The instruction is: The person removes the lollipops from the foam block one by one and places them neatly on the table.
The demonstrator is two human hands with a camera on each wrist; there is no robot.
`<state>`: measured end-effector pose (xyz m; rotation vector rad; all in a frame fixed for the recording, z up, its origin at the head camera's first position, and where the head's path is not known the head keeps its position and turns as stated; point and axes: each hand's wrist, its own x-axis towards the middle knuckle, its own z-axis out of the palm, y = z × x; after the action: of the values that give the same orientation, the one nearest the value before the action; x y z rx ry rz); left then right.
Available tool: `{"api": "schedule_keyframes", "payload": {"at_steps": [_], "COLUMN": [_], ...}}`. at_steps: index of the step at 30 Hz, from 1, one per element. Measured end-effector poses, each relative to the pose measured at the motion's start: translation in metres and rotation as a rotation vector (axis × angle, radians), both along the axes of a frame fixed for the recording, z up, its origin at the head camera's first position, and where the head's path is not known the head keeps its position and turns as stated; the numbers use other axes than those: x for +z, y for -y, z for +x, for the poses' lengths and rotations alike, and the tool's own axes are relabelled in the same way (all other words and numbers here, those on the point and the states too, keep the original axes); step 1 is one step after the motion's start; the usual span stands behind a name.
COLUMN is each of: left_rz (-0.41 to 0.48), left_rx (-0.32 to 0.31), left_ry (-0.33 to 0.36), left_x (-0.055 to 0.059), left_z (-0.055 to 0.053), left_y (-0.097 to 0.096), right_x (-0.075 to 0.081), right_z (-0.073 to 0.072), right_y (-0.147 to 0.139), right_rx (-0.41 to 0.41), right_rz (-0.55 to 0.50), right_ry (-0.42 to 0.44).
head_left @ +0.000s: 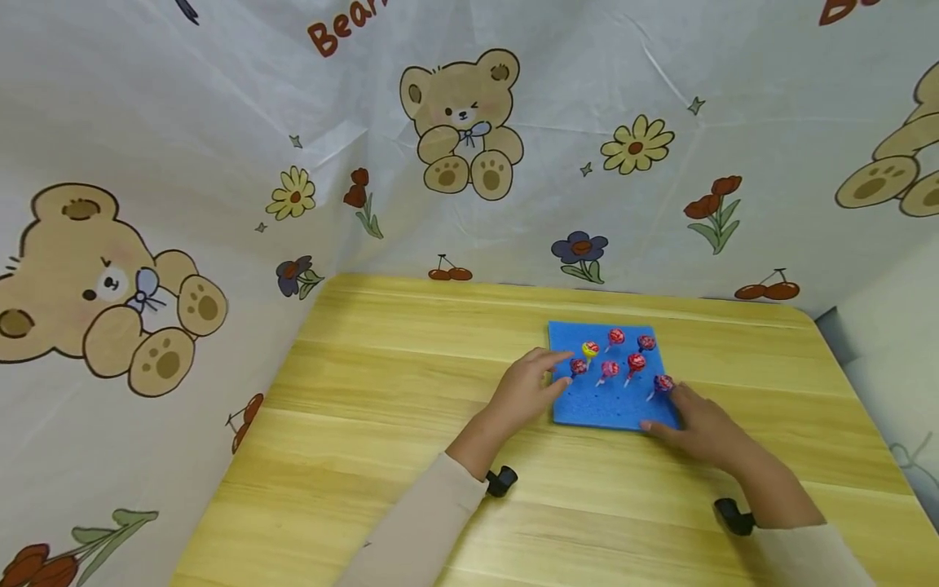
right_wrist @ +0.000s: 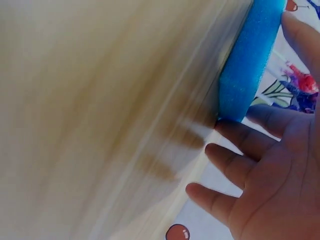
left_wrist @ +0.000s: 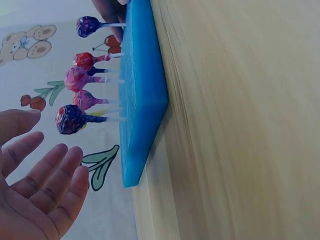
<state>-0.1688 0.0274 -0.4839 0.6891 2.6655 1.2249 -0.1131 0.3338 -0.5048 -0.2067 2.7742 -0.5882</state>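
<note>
Several wrapped lollipops stand by their sticks in a blue foam board (head_left: 597,412), mostly over its back half. Among them are a yellow lollipop (head_left: 590,350), a pink lollipop (head_left: 610,370) and a red lollipop (head_left: 636,363). My left hand (head_left: 522,390) hovers at the board's left side with fingers spread and holds nothing; its fingertips are close to a dark purple lollipop (left_wrist: 70,120). At the right edge, my right hand (head_left: 707,424) rests against the foam, fingers loosely extended and thumb at the front edge. Another dark lollipop (head_left: 663,383) leans beside its fingertips.
The board lies on a wood-grain table (head_left: 381,391). A white cloth (head_left: 330,98) printed with bears and flowers hangs behind the table and along its left side. Black wrist mounts (head_left: 503,482) show at both sleeves.
</note>
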Motion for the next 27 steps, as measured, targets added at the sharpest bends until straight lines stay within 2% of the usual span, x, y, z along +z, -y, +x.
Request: {"api": "schedule_keyframes", "payload": {"at_steps": [5,12,19,27], "left_rz": [-0.029,-0.050,-0.068,-0.026], "left_rx": [-0.007,-0.020,0.001,0.036], "left_ry": [-0.038,-0.080,-0.068,-0.073], "left_x": [0.002,-0.001,-0.005,-0.009], "left_z": [0.001,-0.002,-0.005,-0.009], "left_y": [-0.007,-0.013,-0.019,-0.024], "right_x": [-0.001,0.000,-0.001,0.000], "right_z": [0.005,0.004,-0.001,-0.002], "right_y": [0.006,0.005,-0.003,-0.006], "right_rx": [0.006,0.042,0.073,0.092], "right_rz": [0.024,-0.011,0.011,0.032], "right_ry": [-0.036,-0.075,-0.052,-0.061]}}
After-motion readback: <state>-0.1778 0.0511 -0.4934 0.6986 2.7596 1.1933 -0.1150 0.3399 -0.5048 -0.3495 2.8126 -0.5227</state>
